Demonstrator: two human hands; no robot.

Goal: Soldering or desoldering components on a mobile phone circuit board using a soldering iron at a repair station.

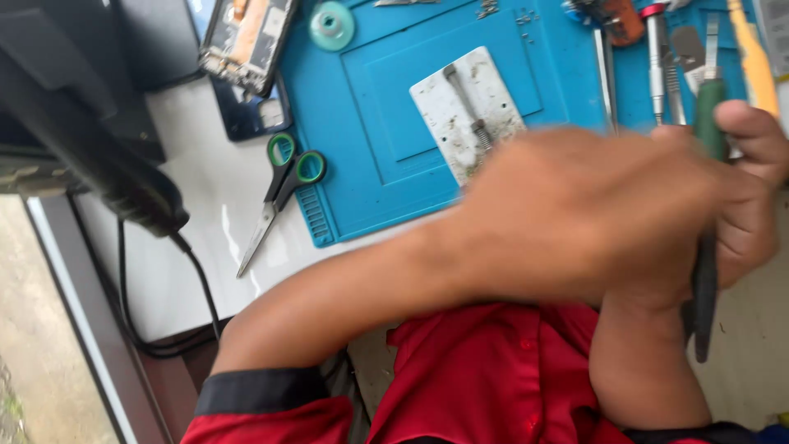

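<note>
Keep your right hand (744, 197) closed firmly on the green-handled tool (707, 247) while your left hand (583, 214), its grip hidden by blur, steadies it at nine o'clock.

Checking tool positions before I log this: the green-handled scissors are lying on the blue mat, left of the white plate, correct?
Not quite. The head view shows the green-handled scissors lying on the white tabletop, just off the left edge of the blue mat, not on it. They are indeed left of the white plate.
</note>
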